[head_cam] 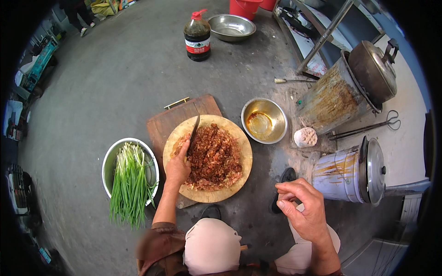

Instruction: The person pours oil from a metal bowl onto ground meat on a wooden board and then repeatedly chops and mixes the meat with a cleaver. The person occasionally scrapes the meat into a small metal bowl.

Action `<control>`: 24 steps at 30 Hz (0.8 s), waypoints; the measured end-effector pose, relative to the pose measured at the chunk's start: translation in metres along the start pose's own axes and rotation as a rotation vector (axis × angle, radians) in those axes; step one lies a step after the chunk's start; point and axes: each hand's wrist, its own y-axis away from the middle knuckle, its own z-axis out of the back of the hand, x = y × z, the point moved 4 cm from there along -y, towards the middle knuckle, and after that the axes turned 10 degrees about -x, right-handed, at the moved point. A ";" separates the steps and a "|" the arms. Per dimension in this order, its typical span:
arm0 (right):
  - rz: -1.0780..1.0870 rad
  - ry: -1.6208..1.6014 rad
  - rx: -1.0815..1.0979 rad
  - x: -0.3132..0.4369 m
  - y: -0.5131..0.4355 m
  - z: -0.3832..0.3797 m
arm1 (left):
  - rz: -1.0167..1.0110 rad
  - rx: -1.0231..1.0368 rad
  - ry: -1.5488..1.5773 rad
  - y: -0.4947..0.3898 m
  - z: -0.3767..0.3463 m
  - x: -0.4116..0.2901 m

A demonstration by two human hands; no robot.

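My left hand [178, 166] grips a knife [194, 132], its blade seen nearly edge-on over the left part of a mound of dark, seasoned minced meat [215, 155]. The meat lies on a round wooden chopping board [244, 176], which rests on a brown wooden board [157, 129]. My right hand [304, 208] is raised above my knee with curled fingers, apart from the board, and I see nothing in it. Left of the board, a metal basin [107, 162] holds a bunch of green scallions [129, 189]. A steel bowl [265, 120] with brown liquid residue stands to the right.
A large bottle of dark sauce [197, 38] and a wide metal basin [232, 27] stand farther off. At the right are a rusty stove [329, 96] with a kettle [373, 72], fire tongs [366, 130] and a lidded container [338, 174]. Another person's legs [76, 15] show at the upper left.
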 end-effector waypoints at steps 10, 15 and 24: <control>-0.006 0.005 -0.001 0.001 0.000 0.001 | 0.069 -0.010 0.040 0.003 -0.004 0.007; -0.025 -0.002 0.007 0.000 -0.001 0.000 | 0.101 -0.184 0.254 0.001 0.009 0.001; -0.021 -0.005 0.005 0.000 -0.002 -0.001 | 0.104 -0.143 0.167 0.005 0.010 -0.001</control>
